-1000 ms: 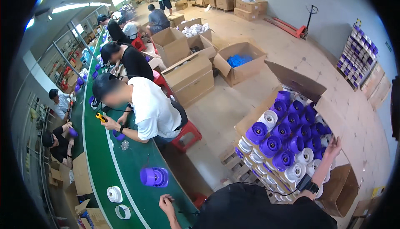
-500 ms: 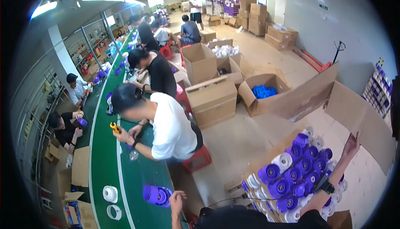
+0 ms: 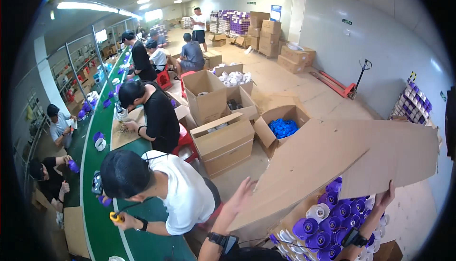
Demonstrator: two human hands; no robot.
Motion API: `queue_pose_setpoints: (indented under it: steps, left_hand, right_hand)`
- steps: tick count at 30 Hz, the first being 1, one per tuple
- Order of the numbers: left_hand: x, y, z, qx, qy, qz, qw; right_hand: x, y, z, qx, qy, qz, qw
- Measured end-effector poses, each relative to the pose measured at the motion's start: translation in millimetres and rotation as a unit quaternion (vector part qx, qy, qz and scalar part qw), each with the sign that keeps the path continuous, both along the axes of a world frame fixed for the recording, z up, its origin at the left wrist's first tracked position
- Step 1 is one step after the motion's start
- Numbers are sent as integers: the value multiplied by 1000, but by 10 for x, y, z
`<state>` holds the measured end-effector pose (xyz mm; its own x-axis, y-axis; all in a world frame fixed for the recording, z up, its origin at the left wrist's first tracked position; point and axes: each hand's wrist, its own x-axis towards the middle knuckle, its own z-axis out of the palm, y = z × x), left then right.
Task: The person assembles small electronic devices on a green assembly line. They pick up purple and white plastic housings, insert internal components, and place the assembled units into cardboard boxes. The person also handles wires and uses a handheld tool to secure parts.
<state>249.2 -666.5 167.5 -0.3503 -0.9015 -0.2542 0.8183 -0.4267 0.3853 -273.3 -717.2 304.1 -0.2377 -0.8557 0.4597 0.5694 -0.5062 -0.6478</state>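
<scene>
A large brown cardboard sheet (image 3: 323,154) with a crease stretches in front of me, slanting over a stack of purple and white round plastic housings (image 3: 330,225). My right hand (image 3: 384,198) grips the sheet's near edge at the right, its fingers partly hidden against the board. By the sheet's left edge my left hand (image 3: 240,195) is raised, fingers apart; whether the fingertips touch the board I cannot tell. The sheet hides the far part of the stack.
On the left runs a green conveyor belt (image 3: 95,161), where a co-worker in white (image 3: 175,194) leans over with a yellow-handled tool (image 3: 116,217). Cardboard boxes (image 3: 223,144) stand ahead, one holding blue parts (image 3: 283,128). A red pallet jack (image 3: 339,85) is by the wall.
The cardboard sheet has swung over the housings, with my right hand now on its edge. My left hand has left the belt side and come up to the sheet. The view has shifted.
</scene>
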Motion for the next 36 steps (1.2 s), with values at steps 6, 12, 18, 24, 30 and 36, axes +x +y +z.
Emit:
queue_pose_setpoints:
  steps: [6,12,18,24,30,36]
  left_hand:
    - [46,-302,860,-106,-304,21,946]
    - [52,-1702,-749,-142,-309,-69,938]
    - [289,-2482,-845,-102,-367,-53,923]
    - [443,-3802,-890,-74,-385,-50,919]
    - [-33,-5096,-885,-121,-428,5,896]
    - [-755,-6287,-528,-214,-425,-42,879]
  right_hand:
    - [-780,380,-432,102,68,-124,985]
    - [-628,523,-366,91,83,-112,986]
    - [-1039,-452,-1228,219,75,-217,948]
    - [-815,-1963,-1804,307,7,-151,940]
    - [-787,-2701,-1704,354,-123,-135,917]
    - [-564,-3396,-1681,416,80,-219,879]
